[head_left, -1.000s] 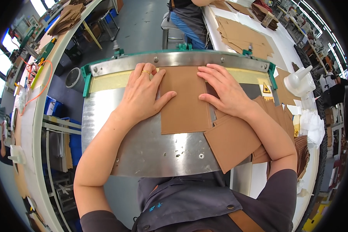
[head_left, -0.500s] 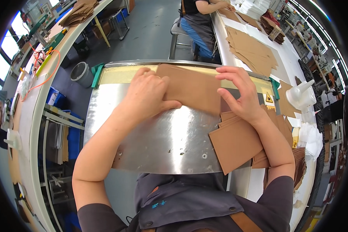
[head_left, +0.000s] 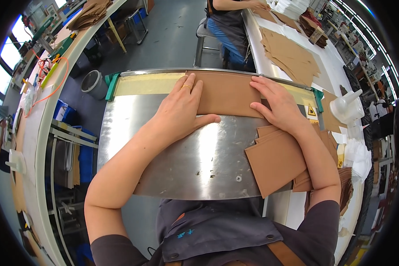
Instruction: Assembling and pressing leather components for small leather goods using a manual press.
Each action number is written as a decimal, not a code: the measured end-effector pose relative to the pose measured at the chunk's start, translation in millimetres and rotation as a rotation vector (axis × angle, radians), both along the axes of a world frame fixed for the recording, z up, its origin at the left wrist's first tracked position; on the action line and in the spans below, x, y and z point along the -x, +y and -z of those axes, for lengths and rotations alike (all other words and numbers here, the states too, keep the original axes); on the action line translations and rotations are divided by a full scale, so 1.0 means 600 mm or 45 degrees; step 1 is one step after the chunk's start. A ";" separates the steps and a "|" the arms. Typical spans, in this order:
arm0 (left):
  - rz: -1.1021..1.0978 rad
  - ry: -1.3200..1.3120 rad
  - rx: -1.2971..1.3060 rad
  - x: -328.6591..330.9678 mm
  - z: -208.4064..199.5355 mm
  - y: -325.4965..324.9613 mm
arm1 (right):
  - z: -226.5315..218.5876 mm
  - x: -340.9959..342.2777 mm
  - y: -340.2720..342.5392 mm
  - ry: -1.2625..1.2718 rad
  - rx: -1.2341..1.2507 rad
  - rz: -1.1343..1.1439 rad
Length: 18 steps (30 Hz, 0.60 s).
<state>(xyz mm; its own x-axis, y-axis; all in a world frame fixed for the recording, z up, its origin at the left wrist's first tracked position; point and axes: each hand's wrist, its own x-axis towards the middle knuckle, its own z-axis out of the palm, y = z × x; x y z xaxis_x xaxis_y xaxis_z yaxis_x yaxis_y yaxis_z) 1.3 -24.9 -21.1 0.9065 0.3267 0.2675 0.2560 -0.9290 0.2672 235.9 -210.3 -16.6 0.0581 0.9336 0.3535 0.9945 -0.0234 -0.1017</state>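
Note:
A tan, leather-like rectangular panel (head_left: pixel 228 95) lies flat on the metal plate (head_left: pixel 177 155), its far edge along the plate's back rail. My left hand (head_left: pixel 181 104) rests on the panel's left end, fingers stretched out and the thumb reaching along its near edge. Over the right end, my right hand (head_left: pixel 277 102) has its fingertips on the panel, fingers apart. Below my right forearm sits a loose pile of similar tan pieces (head_left: pixel 277 159), fanned out at the plate's right side; the forearm covers part of it.
Green clamps (head_left: pixel 112 86) stand at the plate's back corners. A white squeeze bottle (head_left: pixel 346 106) is on the right-hand table, beside larger tan sheets (head_left: pixel 288 55). A co-worker (head_left: pixel 228 31) sits at that table's far end. A bin (head_left: pixel 93 83) stands on the floor at left.
The panel, tilted and blurred before, now lies straight against the back rail. My left fingers have uncurled flat onto it, and my right fingers have come down on its right end.

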 end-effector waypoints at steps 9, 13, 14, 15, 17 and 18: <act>-0.091 0.054 -0.013 0.008 -0.011 0.005 | -0.001 -0.001 0.008 0.152 0.031 0.026; -0.114 0.057 -0.017 0.006 -0.006 0.011 | 0.000 0.014 0.007 -0.097 0.069 0.120; -0.085 0.043 -0.043 0.004 -0.002 0.016 | 0.001 0.012 0.005 -0.094 0.065 0.112; -0.055 0.029 -0.068 0.003 -0.001 0.021 | 0.003 0.009 0.003 -0.150 0.019 0.080; -0.040 0.013 -0.063 0.003 -0.004 0.028 | 0.001 0.011 0.005 -0.202 -0.031 0.043; -0.017 -0.006 -0.054 0.005 -0.005 0.029 | -0.005 0.015 0.006 -0.133 -0.031 -0.039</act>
<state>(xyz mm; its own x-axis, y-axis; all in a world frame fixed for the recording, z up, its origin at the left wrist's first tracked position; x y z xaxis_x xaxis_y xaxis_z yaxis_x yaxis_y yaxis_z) -1.5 -7.2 -18.2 0.9008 0.3273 0.2855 0.2676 -0.9360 0.2289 226.7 -206.9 -13.8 -0.0087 0.9255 0.3787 1.0000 0.0086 0.0021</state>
